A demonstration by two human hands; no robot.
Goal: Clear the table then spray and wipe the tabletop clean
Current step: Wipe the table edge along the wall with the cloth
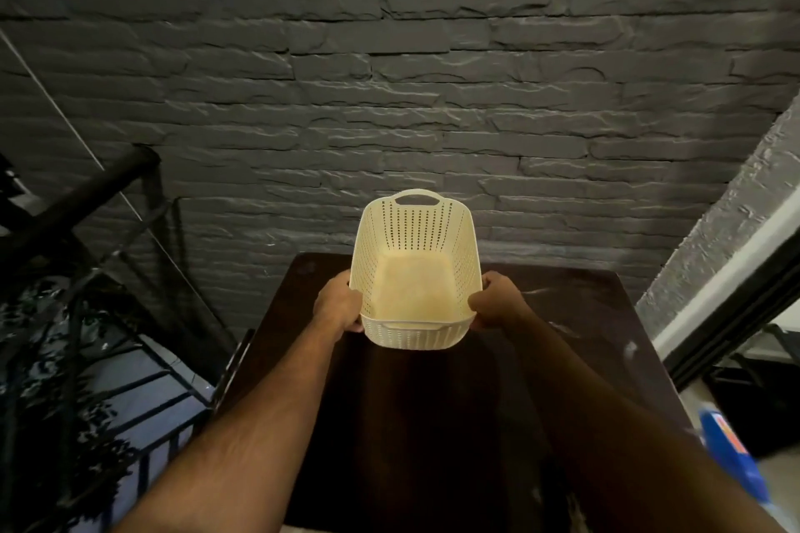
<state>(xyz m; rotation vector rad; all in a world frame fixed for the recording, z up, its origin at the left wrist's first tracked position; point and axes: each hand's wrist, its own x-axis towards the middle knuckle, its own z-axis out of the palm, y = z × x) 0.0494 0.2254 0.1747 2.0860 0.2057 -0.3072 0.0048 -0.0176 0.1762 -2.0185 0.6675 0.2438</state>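
- Basket (415, 268): cream plastic, perforated walls, a handle cut-out at the far end and another at the near end. Interior shows nothing inside. It is tilted, its opening turned toward the camera, far end higher than the near end.
- Position: basket is above the dark table (433, 402), over the far half of the tabletop; whether its base touches the surface cannot be told from this angle.
- Left hand (340, 303): grips the basket's left rim near the near corner, fingers curled round the edge (thumb side faces the camera; fingertips hidden behind the wall).
- Right hand (495, 301): grips the right rim opposite the left hand, fingers curled over the edge and clamped on it.
- Both forearms reach forward from the bottom of the view, meeting at the basket.
- Table: dark brown, glossy, with pale smears near its far right corner and right edge.
- Surroundings: grey stone-brick wall (389, 78) behind the table; black metal railing (86, 229) to the left; a blue object (731, 454), blurred, low at the right beside the table (identity unclear).
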